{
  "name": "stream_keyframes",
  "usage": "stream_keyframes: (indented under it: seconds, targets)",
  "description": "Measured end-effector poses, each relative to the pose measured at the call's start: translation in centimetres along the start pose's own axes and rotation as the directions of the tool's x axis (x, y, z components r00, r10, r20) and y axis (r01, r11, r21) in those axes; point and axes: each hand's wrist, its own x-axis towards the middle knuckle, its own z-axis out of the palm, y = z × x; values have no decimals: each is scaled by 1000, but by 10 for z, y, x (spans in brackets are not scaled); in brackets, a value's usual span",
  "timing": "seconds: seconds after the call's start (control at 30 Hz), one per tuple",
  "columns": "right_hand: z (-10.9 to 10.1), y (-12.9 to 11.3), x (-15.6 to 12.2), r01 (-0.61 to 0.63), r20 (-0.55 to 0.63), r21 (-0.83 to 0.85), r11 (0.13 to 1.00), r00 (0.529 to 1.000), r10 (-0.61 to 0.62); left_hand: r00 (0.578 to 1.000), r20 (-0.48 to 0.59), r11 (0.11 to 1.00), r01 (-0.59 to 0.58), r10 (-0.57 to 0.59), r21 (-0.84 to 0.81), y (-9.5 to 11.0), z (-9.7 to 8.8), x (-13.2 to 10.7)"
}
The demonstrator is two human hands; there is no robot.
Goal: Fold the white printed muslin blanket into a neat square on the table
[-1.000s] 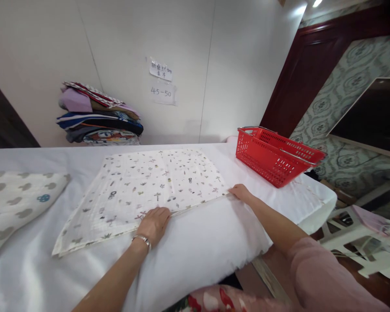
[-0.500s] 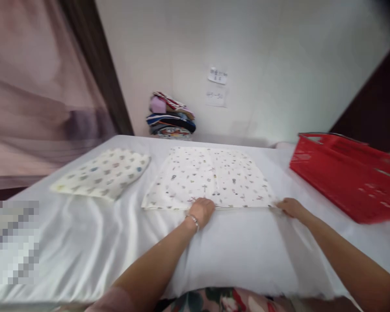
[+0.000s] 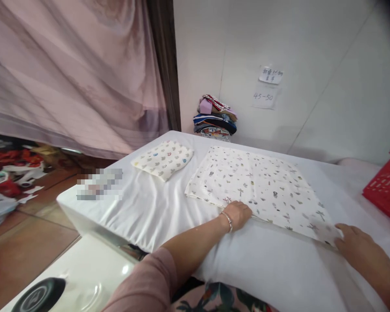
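Note:
A white cloth (image 3: 256, 186) printed with small palm trees and plants lies folded flat on the white-covered table. My left hand (image 3: 238, 214), with a bracelet at its wrist, is closed on the middle of the cloth's near edge. At the near right corner, my right hand (image 3: 352, 240) pinches the cloth, its fingertips partly hidden. Left of it rests a smaller folded cloth (image 3: 167, 160) with grey, blue and red motifs, touched by neither hand.
A red plastic basket (image 3: 385, 184) stands at the right. Folded fabrics (image 3: 216, 121) are stacked by the wall under paper signs (image 3: 266, 95). A blurred-out item (image 3: 99, 184) lies at the table's left end. A pink curtain (image 3: 117, 86) hangs at left; a white stool (image 3: 94, 273) is below.
My view has turned left, so the table and cloths appear further right and the floor shows. Both hands stay at the near edge of the plant-print cloth.

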Motion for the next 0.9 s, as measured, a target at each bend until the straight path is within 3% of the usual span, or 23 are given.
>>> stream_keyframes:
  seconds: [0.07,0.17,0.27,0.37,0.47,0.63,0.9]
  targets:
    - [2,-38,0,111,101,55,992,988,-117,1000,-8,1000,-2,3,11,0,1,0]
    - [10,-113,-2,242,267,187,952,920,-286,1000,-19,1000,1,-1,21,1,3,0]
    - [26,-180,-2,432,231,273,859,838,-495,1000,-28,999,11,-10,30,1,4,-2]
    - [43,-219,3,544,230,314,778,752,-618,998,-50,999,33,-31,33,0,3,-3]
    - [57,-227,6,539,214,316,780,761,-613,995,-67,996,82,-80,33,1,2,-4]
    - [72,-211,1,501,126,377,779,805,-579,995,-48,995,91,-89,48,3,-1,-5]
    - [74,-208,-2,433,132,428,793,838,-529,981,-45,980,192,-189,53,-14,-12,-23]
